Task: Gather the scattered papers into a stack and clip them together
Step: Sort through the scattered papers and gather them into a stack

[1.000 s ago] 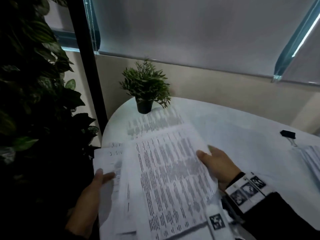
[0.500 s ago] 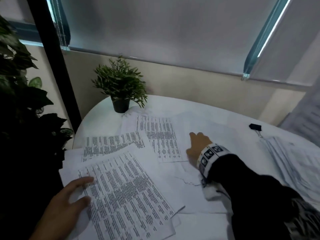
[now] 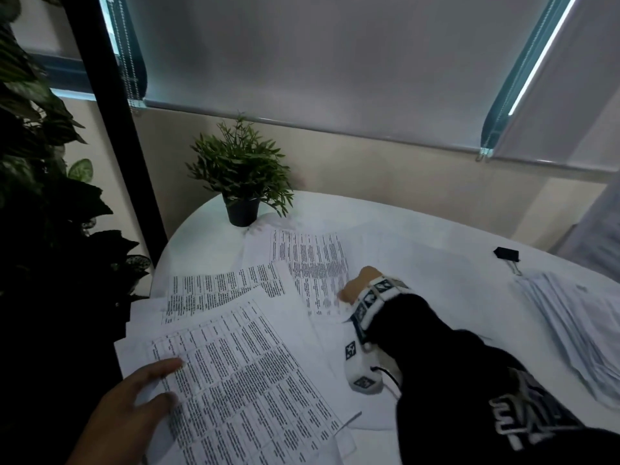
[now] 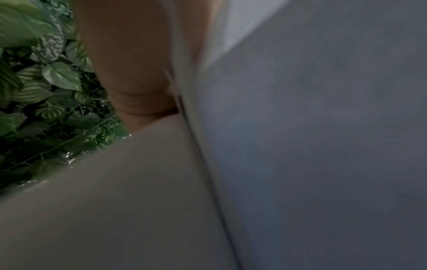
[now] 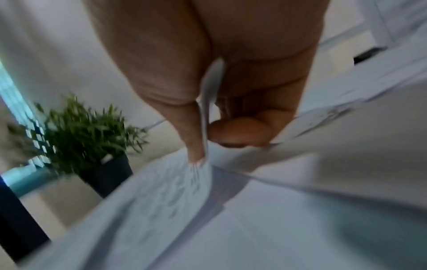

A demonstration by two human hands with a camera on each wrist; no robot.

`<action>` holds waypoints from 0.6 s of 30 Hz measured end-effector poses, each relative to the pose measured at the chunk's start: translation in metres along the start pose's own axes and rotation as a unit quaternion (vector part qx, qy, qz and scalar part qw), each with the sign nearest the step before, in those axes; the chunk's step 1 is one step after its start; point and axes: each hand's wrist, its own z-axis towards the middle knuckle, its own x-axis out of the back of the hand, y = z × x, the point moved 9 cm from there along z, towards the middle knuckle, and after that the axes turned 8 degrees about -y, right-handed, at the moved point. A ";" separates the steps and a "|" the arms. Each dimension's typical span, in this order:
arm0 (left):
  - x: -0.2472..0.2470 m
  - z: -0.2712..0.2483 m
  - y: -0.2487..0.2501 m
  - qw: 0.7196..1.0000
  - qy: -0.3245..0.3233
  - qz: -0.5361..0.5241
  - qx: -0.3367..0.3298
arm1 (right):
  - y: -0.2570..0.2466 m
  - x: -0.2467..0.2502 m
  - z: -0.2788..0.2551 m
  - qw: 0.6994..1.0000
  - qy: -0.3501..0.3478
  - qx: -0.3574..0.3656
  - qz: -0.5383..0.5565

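Printed sheets lie scattered on the left half of a round white table (image 3: 419, 256). My left hand (image 3: 134, 407) rests with straight fingers on the nearest sheaf of papers (image 3: 241, 380) at the table's front left. A second sheet (image 3: 214, 290) pokes out behind it. My right hand (image 3: 359, 286) reaches over to the far sheet (image 3: 308, 260) lying near the plant. In the right wrist view its thumb and forefinger (image 5: 208, 138) pinch that sheet's (image 5: 175, 191) edge. A black binder clip (image 3: 506, 255) lies at the back right of the table.
A small potted plant (image 3: 241, 176) stands at the table's back left, just beyond the far sheet. Another pile of papers (image 3: 577, 330) lies at the right edge near the clip. A big leafy plant (image 3: 40, 196) fills the space left of the table.
The sheaf that both hands held up a second ago now lies on the table under my left hand. My right hand let go of it, reached to the far sheet and pinched its edge.
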 end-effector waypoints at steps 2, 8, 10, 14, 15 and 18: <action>-0.004 0.003 -0.007 0.999 -0.025 -0.015 0.016 | -0.001 0.024 -0.007 0.978 0.068 0.025 0.193; -0.015 0.001 -0.003 0.981 -0.027 -0.188 0.046 | -0.018 0.028 -0.100 0.883 0.040 0.144 0.445; -0.013 -0.001 0.002 0.958 0.022 -0.284 0.040 | -0.027 -0.014 -0.127 0.902 -0.074 0.143 0.400; -0.013 -0.012 0.007 0.964 -0.017 -0.262 0.048 | -0.032 -0.085 -0.167 0.912 -0.293 0.091 0.272; -0.010 -0.015 0.013 0.978 -0.012 -0.207 0.029 | -0.032 -0.094 -0.171 0.909 -0.332 0.090 0.234; 0.000 -0.020 0.024 0.997 0.038 -0.073 -0.002 | -0.030 -0.077 -0.146 0.943 -0.295 0.120 0.096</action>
